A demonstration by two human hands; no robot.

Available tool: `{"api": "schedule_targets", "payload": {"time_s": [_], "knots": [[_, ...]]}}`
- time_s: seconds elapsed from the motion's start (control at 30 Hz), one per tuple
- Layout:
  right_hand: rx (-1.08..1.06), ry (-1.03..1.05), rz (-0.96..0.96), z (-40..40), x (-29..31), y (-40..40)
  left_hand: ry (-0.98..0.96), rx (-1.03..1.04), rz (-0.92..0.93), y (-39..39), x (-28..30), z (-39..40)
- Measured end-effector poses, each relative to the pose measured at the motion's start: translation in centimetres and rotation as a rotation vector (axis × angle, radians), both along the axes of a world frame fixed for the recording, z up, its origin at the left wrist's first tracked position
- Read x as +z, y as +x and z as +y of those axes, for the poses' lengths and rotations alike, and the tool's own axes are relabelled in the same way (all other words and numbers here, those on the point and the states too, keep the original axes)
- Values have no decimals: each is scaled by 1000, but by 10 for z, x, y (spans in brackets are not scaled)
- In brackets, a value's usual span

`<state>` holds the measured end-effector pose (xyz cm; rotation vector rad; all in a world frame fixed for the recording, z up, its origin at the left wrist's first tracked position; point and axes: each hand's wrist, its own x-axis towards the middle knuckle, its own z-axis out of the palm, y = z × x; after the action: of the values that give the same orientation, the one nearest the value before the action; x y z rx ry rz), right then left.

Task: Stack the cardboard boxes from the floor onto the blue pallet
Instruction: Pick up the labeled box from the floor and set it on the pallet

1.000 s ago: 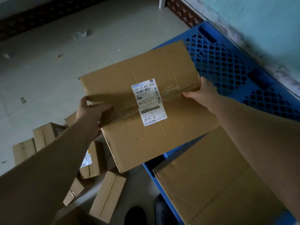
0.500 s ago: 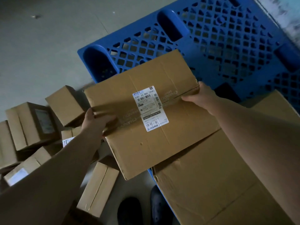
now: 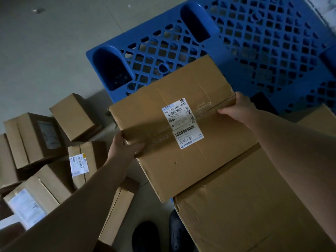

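Gripping labelled box (image 3: 181, 135), both hands, over pallet (image 3: 254, 51)

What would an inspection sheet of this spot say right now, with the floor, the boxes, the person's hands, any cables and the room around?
Surface: grey floor, a few scraps of litter on it.
Job's things: blue pallet, lattice top mostly bare; large box lies on its near part; labelled box held above its edge.
Clutter: loose boxes piled on the floor to the left, some with white labels.
Grippers: left hand grips the labelled box's left side; right hand grips its right side.
Cables: nothing seen.
Surroundings: dim light; dark shoes at the bottom edge.
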<state>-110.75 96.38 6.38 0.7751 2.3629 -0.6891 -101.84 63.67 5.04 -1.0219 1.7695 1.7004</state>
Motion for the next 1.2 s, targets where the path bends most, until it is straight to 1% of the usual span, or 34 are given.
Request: {"api": "schedule_targets", "payload": {"time_s": [0.1,0.3,0.47,0.6,0.63,0.7,0.77,0.83,0.9,1.0,1.2], "knots": [[1,-34,4,5,1,-1,44,12,21,4,0,5],[-24,-49,26,10,1,-3,-12,55,47,6,5,20],[-8,10,17,9,0,-2,-13,39,35,4,13,22],[12,113,12,3,2,-1,45,3,5,-2,22,18],[21,157,7,0,3,1,27,-30,-2,-4,24,16],[47,215,41,-10,7,4,-149,-186,19,-8,26,13],[121,233,86,-27,12,6,-350,-362,100,-11,29,10],[236,241,108,-50,19,6,-455,-416,186,-15,34,5],[338,215,147,-79,26,3,-498,-384,238,-18,40,-8],[464,149,205,-130,32,2,-525,-296,259,-14,47,-40],[630,13,218,-228,33,13,-552,-107,194,30,53,-126]]}}
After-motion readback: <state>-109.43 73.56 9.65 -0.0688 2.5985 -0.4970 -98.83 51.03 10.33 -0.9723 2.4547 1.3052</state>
